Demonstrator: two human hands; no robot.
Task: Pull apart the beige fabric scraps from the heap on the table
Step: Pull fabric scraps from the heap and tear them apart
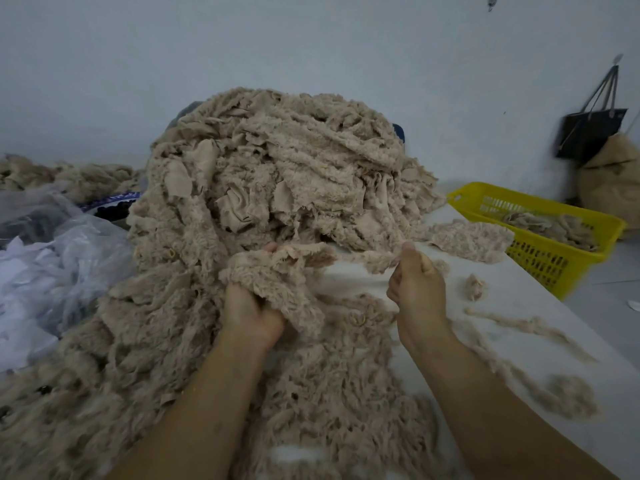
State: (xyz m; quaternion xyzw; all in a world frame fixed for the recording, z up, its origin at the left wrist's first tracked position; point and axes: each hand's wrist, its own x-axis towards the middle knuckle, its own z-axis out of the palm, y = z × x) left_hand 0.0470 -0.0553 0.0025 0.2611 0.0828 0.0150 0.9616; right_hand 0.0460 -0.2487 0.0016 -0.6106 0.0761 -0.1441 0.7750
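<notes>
– Scraps (pixel 329 393) of shaggy beige fabric are spread nearest, and they run up into the heap (pixel 294 161) piled at the back of the bench (pixel 526 306). What is held?

– A fluffy piece (pixel 277 271) is gripped by the left hand (pixel 251 311), with the fingers curled into it just in front of the heap. A narrow strip (pixel 363 259) is pinched by the right hand (pixel 415 285) and is stretched between the two hands.

– How is the pull best made?

– The left hand is best held firm and low, so that the heap is not dragged along. The strip should be drawn level and to the right, steadily and without a jerk. Thin as it looks, it may be torn before the join gives, so a pinch closer to the join is judged safer.

– And the freed scrap?

– Loose bits are seen in the yellow basket (pixel 561 261) on the right, so it is probably meant to be dropped there.
</notes>
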